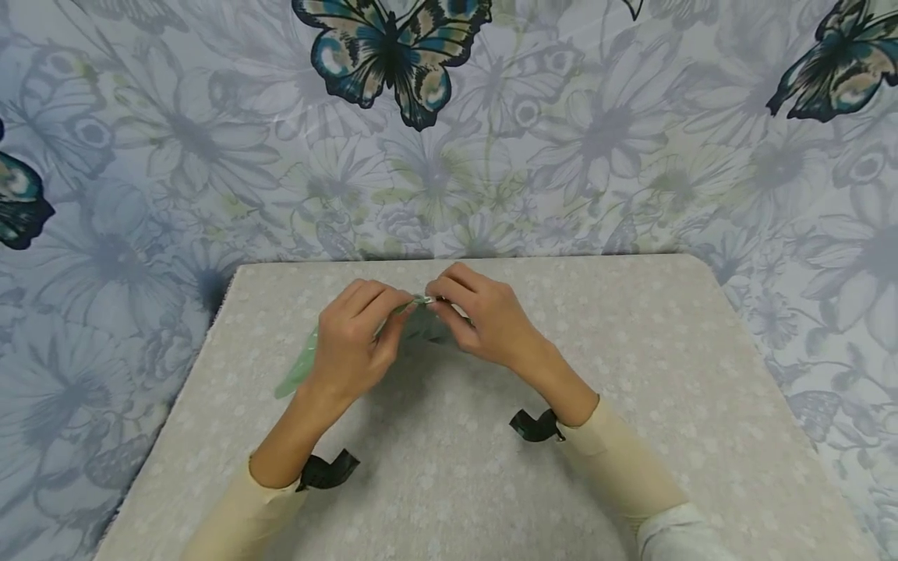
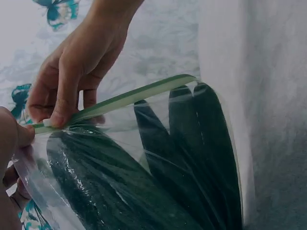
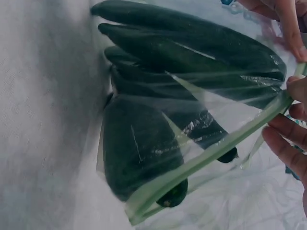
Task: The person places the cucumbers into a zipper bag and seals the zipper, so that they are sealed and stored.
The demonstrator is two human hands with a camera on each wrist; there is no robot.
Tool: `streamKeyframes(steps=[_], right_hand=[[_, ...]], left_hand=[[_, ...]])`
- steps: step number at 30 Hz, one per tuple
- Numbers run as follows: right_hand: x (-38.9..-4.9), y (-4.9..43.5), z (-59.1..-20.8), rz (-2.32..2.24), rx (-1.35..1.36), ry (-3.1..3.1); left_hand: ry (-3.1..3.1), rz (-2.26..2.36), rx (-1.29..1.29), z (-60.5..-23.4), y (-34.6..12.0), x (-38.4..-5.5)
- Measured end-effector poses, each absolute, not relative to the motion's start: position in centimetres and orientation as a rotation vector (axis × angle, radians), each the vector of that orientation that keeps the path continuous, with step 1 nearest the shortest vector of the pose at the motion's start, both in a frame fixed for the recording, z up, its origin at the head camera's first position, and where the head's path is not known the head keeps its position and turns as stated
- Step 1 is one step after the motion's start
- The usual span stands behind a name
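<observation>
A clear zip bag (image 2: 120, 110) with a green zip strip along its mouth holds several dark green cucumbers (image 3: 192, 48). My left hand (image 1: 354, 335) pinches one end of the strip between thumb and fingers. Close beside it, my right hand (image 1: 484, 315) pinches the strip at a small white slider (image 2: 46, 122). The fingertips of both hands almost meet. In the head view, the hands hide most of the bag, and a green part of it shows left of the left hand.
Beneath the hands is a table (image 1: 631, 351) with a pale patterned cover. A wall or curtain (image 1: 603, 140) printed with flowers and butterflies rises behind its far edge. A black strap piece (image 1: 330, 471) juts from the left wrist, and another black piece (image 1: 535, 426) from the right.
</observation>
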State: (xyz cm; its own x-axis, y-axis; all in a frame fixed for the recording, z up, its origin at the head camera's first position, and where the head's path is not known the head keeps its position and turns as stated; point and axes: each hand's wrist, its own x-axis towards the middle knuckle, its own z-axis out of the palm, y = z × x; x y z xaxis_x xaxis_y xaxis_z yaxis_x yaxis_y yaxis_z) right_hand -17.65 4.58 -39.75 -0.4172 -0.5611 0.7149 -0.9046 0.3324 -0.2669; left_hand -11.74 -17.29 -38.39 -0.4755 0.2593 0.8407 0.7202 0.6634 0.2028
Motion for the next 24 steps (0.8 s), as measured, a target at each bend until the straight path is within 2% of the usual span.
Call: streamKeyframes(steps=[13,24], right_hand=[[-18.2,8.9,-44.7,0.821,1.151,-2.24],[-19.2,11.7,-48.4,0.814,1.145,-2.339]], left_hand=[[-2.138,-0.773,-0.784,-39.4,-16.4,-10.7],[-2.139,-0.826,-0.819,-40.4,-15.6,-10.5]])
